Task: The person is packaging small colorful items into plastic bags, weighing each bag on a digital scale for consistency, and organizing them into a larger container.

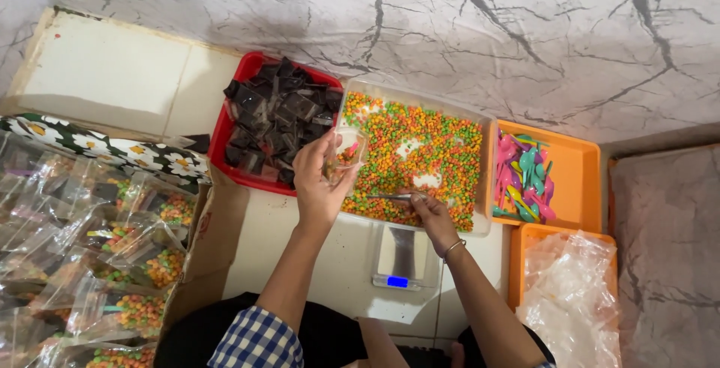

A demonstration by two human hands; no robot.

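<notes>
My left hand (319, 181) holds a small clear plastic bag (346, 152) with a few coloured candies and a pink piece inside, over the left edge of a clear tray (486, 169) full of small orange, green and yellow candies (420, 151). My right hand (435, 214) grips a metal spoon (394, 197) lying flat over the near side of the candies. A small digital scale (401, 259) with a lit blue display sits just below the tray, between my forearms.
A red tray (225, 132) of dark square packets stands left of the candy tray. An orange tray (577, 173) holds small coloured plastic spoons; another orange tray (517, 263) holds empty clear bags. Filled candy bags (112, 263) pile up in a cardboard box at left.
</notes>
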